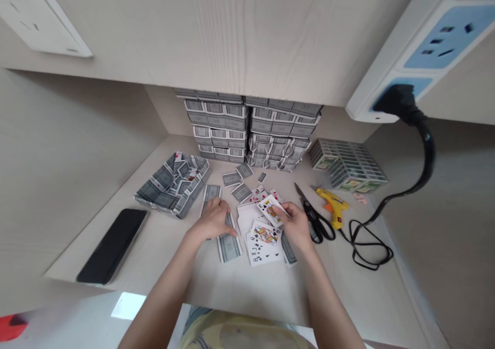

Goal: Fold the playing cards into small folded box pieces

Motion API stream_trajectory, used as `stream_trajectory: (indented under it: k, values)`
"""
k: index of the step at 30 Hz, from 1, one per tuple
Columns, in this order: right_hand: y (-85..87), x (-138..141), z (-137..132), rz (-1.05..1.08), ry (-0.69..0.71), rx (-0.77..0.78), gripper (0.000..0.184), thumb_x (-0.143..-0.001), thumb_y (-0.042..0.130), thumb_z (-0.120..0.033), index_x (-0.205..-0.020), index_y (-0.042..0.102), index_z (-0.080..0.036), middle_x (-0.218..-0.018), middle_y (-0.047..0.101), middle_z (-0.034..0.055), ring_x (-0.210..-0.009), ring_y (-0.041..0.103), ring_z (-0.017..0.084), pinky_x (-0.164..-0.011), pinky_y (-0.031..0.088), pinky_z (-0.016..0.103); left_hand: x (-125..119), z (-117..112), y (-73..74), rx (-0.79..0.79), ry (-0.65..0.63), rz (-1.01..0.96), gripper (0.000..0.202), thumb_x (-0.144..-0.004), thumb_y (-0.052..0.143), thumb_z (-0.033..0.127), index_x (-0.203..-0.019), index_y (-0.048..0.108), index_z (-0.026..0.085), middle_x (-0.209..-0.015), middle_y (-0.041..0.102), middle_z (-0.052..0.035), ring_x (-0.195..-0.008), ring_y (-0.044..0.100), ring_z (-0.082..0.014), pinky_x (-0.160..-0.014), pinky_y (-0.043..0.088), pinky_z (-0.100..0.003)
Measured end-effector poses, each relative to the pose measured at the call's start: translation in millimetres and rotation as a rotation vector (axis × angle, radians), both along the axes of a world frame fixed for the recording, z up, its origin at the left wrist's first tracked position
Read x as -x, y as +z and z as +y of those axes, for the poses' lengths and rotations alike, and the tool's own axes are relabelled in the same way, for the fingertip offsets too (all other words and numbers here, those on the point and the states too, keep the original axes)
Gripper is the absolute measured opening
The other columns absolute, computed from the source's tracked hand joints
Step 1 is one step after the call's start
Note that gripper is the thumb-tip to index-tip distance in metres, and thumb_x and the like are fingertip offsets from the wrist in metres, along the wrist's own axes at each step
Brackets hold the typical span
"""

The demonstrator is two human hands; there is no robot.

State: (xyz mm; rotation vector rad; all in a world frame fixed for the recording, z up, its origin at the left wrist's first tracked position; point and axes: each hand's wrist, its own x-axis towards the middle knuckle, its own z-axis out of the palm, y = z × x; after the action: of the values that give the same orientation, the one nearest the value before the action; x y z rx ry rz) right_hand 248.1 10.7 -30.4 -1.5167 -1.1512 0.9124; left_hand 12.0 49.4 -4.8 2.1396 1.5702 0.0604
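Observation:
My right hand [297,226] pinches a king playing card [270,211], face up, above a small pile of cards. Below it lie a queen card [266,234] and other face-up black cards [263,254], overlapping. My left hand [215,219] rests with fingers spread on a row of face-down grey-backed cards [230,246], covering part of it. Loose grey-backed cards [232,179] and red-suited cards [258,193] lie just beyond both hands. Right of the pile are black-handled scissors [316,220], partly covering a card.
At left stand a card-built tray [164,197] of folded pieces and a black phone [112,246]. Stacked card-built boxes [220,132] fill the back. A yellow glue gun [333,207], its black cord [371,259] and packed card decks [348,166] are at right. A shelf panel [216,34] overhangs.

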Motion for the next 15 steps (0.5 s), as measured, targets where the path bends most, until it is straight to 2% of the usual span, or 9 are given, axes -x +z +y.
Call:
stream_trajectory:
  k: [4,9,12,15]
  values:
    - [8.0,7.9,-2.6,0.189,-0.002,-0.025,0.034,-0.071,0.059,-0.051,-0.078,0.053,-0.018,-0.073,0.063,0.0026,-0.064,0.059,0.017,-0.060,0.047,0.029,0.4,9.9,4.0,-0.051,-0.031,-0.092,0.051,-0.043,0.074,0.048,-0.079,0.053,0.018,-0.088,0.050,-0.0050,-0.087,0.050,-0.0240,-0.074,0.039,-0.030]
    - [17.5,17.6,-6.0,0.527,0.153,0.140,0.039,-0.069,0.060,-0.053,-0.088,0.043,-0.023,-0.081,0.063,0.0020,-0.052,0.062,0.018,-0.039,0.048,0.028,4.1,20.9,6.4,0.079,-0.045,-0.337,0.034,-0.059,0.065,0.045,-0.071,0.047,0.019,-0.066,0.050,0.0033,-0.064,0.048,-0.0142,-0.055,0.034,-0.023]
    - [18.8,19.0,-6.1,0.576,0.182,0.134,0.041,-0.066,0.066,-0.049,-0.087,0.042,-0.024,-0.083,0.064,0.0012,-0.056,0.064,0.018,-0.041,0.052,0.028,4.6,24.6,3.9,0.110,0.032,-0.558,0.029,-0.064,0.063,0.040,-0.070,0.045,0.019,-0.060,0.046,0.0058,-0.057,0.046,-0.0108,-0.050,0.032,-0.020]
    - [17.9,17.7,-5.5,0.567,0.182,0.123,0.036,-0.065,0.068,-0.045,-0.083,0.048,-0.021,-0.083,0.064,0.0018,-0.055,0.064,0.017,-0.040,0.050,0.026,3.4,25.1,0.1,0.181,0.194,-0.846,0.027,-0.072,0.057,0.039,-0.083,0.042,0.020,-0.063,0.048,0.0064,-0.049,0.046,-0.0084,-0.043,0.034,-0.019]
